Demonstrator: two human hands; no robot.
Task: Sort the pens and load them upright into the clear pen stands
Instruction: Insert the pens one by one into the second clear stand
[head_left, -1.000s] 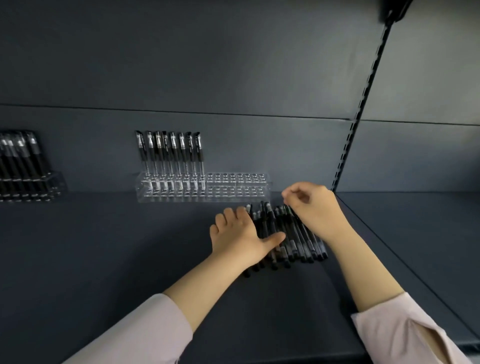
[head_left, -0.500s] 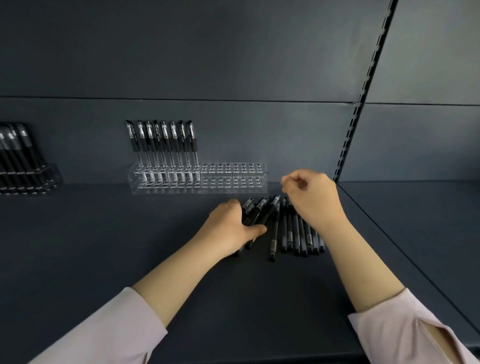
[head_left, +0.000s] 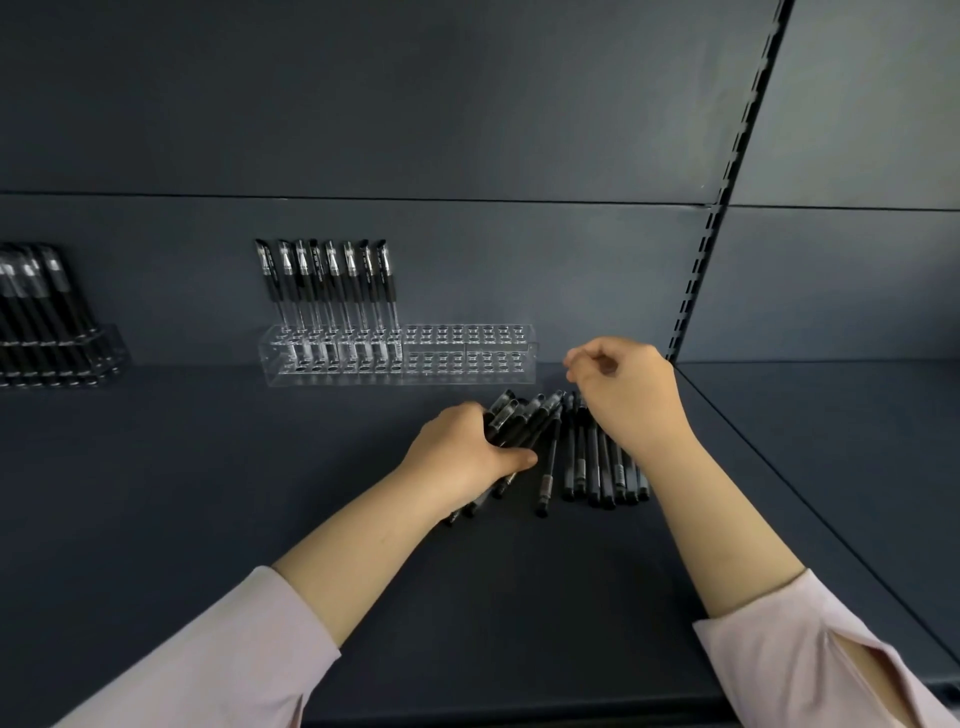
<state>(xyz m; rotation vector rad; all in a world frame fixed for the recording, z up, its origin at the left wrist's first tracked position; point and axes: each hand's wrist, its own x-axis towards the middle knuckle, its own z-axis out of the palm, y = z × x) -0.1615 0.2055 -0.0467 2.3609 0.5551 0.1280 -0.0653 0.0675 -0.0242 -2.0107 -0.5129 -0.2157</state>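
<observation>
While the left hand clasps black pens, the right hand hovers curled, empty.

My left hand covers the middle of the bundle of pens it grips, so I can't count them, and my right hand hides the tops of the loose pens lying beneath it. Whether those curled right fingers pinch anything, I can't tell. Far left, the second stand is cut by the frame edge
</observation>
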